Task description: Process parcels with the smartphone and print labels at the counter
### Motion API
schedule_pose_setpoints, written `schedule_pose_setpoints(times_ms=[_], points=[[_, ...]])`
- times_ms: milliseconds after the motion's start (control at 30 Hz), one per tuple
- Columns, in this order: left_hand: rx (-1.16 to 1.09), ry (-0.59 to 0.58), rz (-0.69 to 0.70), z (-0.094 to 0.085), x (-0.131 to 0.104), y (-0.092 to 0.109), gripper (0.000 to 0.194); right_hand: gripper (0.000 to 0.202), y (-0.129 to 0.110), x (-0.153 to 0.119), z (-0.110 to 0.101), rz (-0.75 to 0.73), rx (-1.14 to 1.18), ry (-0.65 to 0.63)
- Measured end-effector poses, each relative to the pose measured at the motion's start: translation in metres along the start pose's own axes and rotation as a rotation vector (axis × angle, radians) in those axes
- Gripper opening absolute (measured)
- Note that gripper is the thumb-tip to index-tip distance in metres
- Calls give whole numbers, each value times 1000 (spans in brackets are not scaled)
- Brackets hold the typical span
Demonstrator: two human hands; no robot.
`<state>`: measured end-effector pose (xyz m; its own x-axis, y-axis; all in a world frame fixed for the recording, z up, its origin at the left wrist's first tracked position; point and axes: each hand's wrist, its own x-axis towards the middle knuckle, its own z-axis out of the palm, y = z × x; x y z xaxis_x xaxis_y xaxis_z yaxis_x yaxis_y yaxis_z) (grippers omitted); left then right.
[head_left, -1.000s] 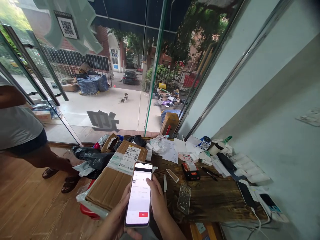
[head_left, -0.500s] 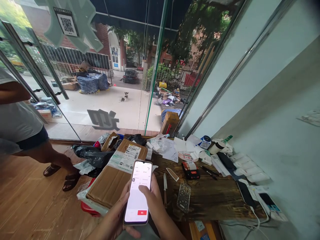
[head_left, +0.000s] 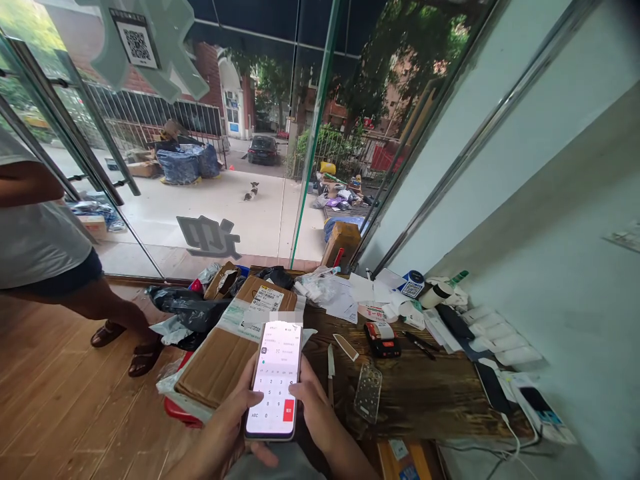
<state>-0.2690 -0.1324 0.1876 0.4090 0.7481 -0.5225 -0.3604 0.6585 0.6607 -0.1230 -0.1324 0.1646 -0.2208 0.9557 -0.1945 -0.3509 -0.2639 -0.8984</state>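
I hold a smartphone point(head_left: 274, 380) upright in front of me with both hands; its bright screen shows a number keypad and a red button. My left hand point(head_left: 235, 420) wraps its left edge and bottom. My right hand point(head_left: 313, 403) grips the right edge, thumb resting on the screen's right side. Behind the phone lies a flat cardboard parcel point(head_left: 225, 357) with shipping labels, at the left end of a dark wooden table point(head_left: 425, 393).
On the table lie a knife point(head_left: 330, 363), a clear phone case point(head_left: 369, 393), a small label printer point(head_left: 383, 337), pens, papers and charging phones point(head_left: 493, 387). Black bags point(head_left: 187, 310) sit left. A person in sandals point(head_left: 120, 340) stands at left by glass doors.
The phone screen switched from a form with a red button to a number keypad. My right thumb moved from mid-screen to the phone's right edge. The camera view shifted slightly.
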Motion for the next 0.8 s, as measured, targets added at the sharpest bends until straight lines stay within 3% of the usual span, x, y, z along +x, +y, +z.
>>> schedule_pose_setpoints(times_ms=[200,467,600,667,800], points=[[-83,-79,15,-7,3,-4,77,59,-3,-1,1,1,11,-6],[-108,-141,1,-14,5,-8,76,45,5,2,0,3,-18,67],[-115,-130,-4,-15,5,-8,80,71,3,-1,2,-17,31,-89],[-131,-126,-21,-19,5,-11,82,73,8,-2,6,-22,122,-122],[-226,-179,-15,-29,5,-18,83,60,35,3,15,-27,264,102]])
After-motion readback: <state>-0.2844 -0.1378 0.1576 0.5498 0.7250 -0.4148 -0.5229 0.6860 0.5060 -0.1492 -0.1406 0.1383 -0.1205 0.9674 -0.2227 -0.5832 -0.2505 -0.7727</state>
